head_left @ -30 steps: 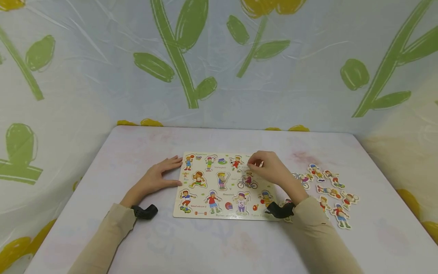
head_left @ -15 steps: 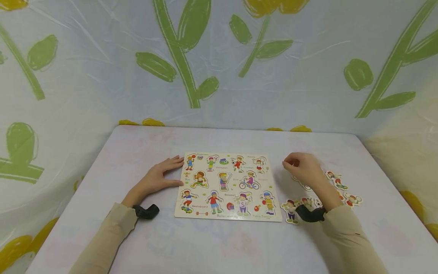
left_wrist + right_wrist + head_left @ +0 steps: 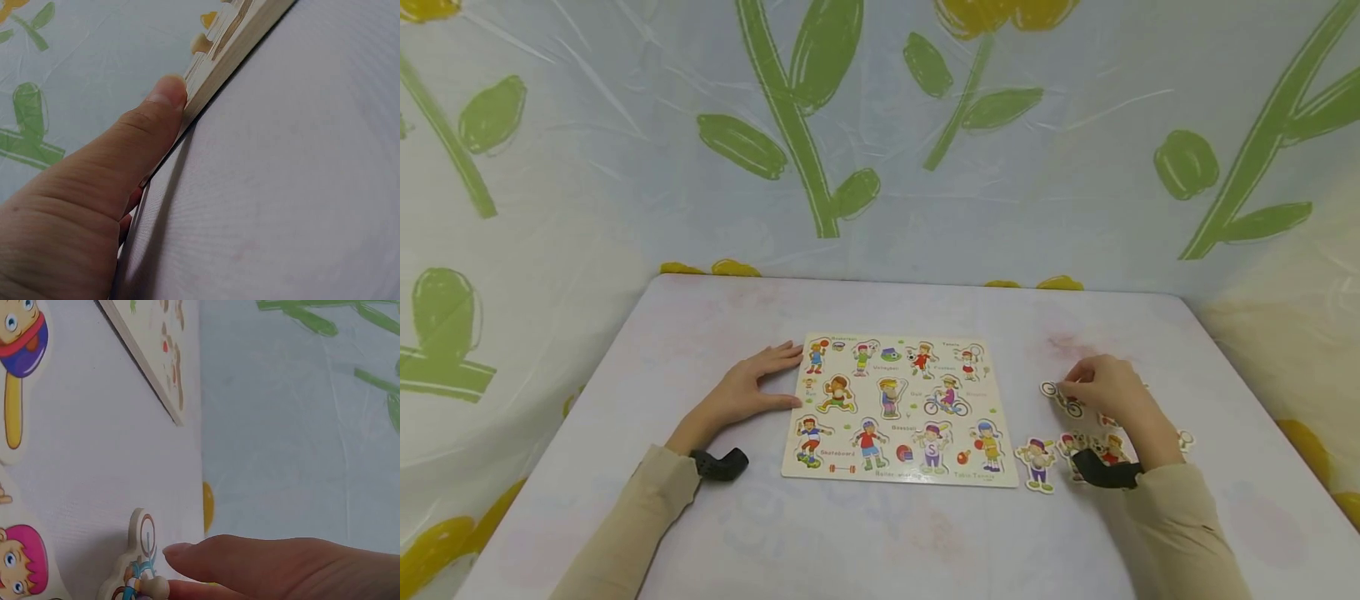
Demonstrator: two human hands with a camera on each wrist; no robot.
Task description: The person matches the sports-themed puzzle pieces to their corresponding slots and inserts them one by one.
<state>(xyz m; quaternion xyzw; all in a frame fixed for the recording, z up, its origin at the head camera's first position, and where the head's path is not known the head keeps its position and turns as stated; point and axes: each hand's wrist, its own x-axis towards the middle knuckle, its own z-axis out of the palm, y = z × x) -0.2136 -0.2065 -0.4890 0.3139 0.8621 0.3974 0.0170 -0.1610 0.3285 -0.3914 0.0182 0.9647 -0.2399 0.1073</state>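
A pale wooden puzzle board [image 3: 865, 404] printed with sports figures lies flat on the table. My left hand [image 3: 756, 383] rests at its left side, fingers and thumb extended to the edge; in the left wrist view the thumb [image 3: 144, 119] touches the board's side. To the right of the board my right hand [image 3: 1108, 387] is over a bicycle puzzle piece [image 3: 1071, 408]. In the right wrist view a finger lies right at the piece's round knob [image 3: 155, 588], and the thumb [image 3: 206, 559] stands slightly apart above it.
Several other figure pieces lie right of the board, including a purple-trousered baseball piece [image 3: 1037, 465]; my right hand and wrist partly cover others. Wrist cameras [image 3: 721, 463] sit on both arms. A flower-patterned curtain [image 3: 1075, 192] hangs behind the table [image 3: 887, 542].
My right hand has moved from above the board's upper right to the bicycle piece. The tennis figure and blue bicycle spots on the board are uncovered. My left hand stays at the board's edge.
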